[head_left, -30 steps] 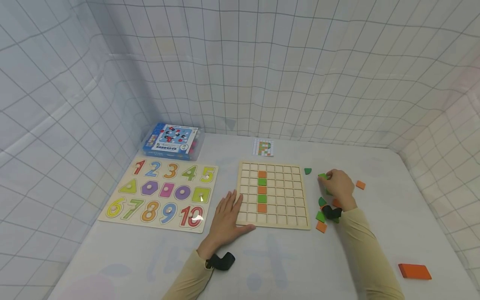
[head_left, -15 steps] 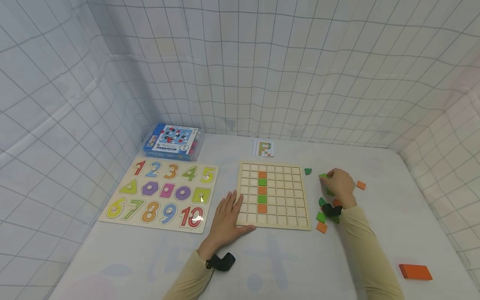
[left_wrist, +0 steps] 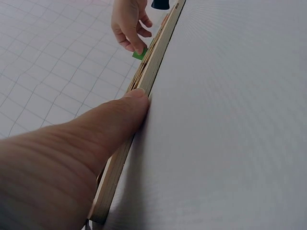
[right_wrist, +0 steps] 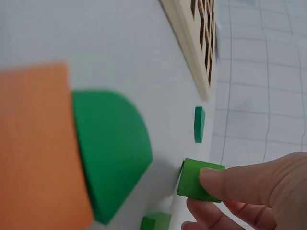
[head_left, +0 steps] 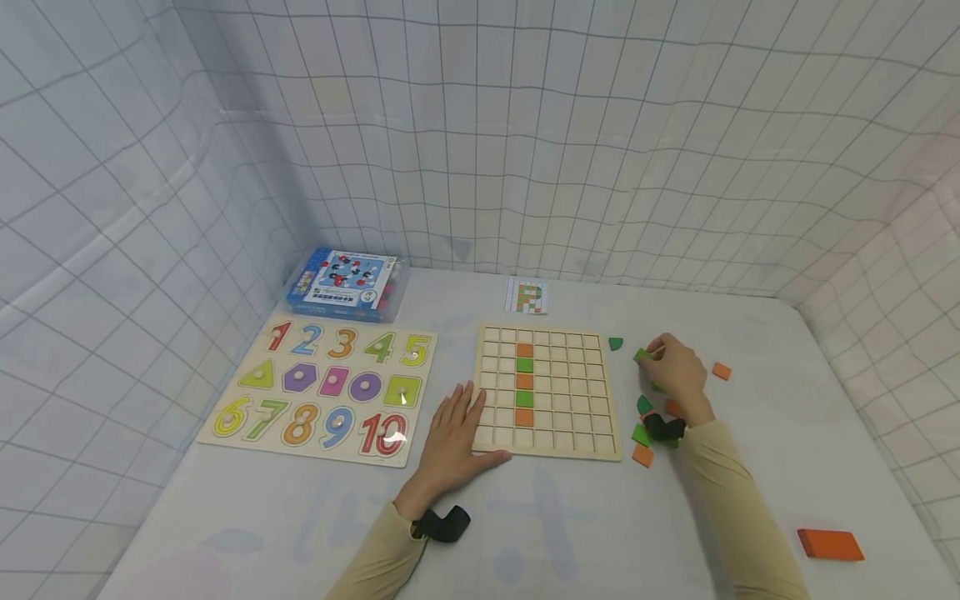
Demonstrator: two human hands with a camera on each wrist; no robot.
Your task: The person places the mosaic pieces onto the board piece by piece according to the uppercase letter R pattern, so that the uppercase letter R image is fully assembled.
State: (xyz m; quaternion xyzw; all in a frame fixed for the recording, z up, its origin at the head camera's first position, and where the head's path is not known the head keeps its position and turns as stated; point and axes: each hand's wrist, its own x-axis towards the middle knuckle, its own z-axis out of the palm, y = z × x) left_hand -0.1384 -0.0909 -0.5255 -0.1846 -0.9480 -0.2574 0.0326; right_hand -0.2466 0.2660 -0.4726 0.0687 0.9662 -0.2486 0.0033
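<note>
A wooden grid board (head_left: pixel 570 392) holds a column of orange and green squares (head_left: pixel 525 381). My left hand (head_left: pixel 448 446) lies with spread fingers on the board's left edge, its thumb at the front left corner; in the left wrist view the thumb (left_wrist: pixel 115 120) touches the frame. Right of the board, my right hand (head_left: pixel 677 371) pinches a light green square (head_left: pixel 642 355). The right wrist view shows that green square (right_wrist: pixel 194 179) between thumb and fingers, tilted above the table. Loose green and orange pieces (head_left: pixel 642 454) lie around and below the right hand, some partly hidden.
A number puzzle board (head_left: pixel 318 387) lies on the left, with a blue boxed set (head_left: pixel 343 283) behind it. Behind the grid stands or lies a small pattern card (head_left: pixel 527 296); I cannot tell which. An orange block (head_left: pixel 830 544) is at the front right, and one orange square (head_left: pixel 722 371) lies beyond the right hand.
My right hand has shifted slightly left, and the green square in its fingers shows more clearly. My left hand has stayed in place.
</note>
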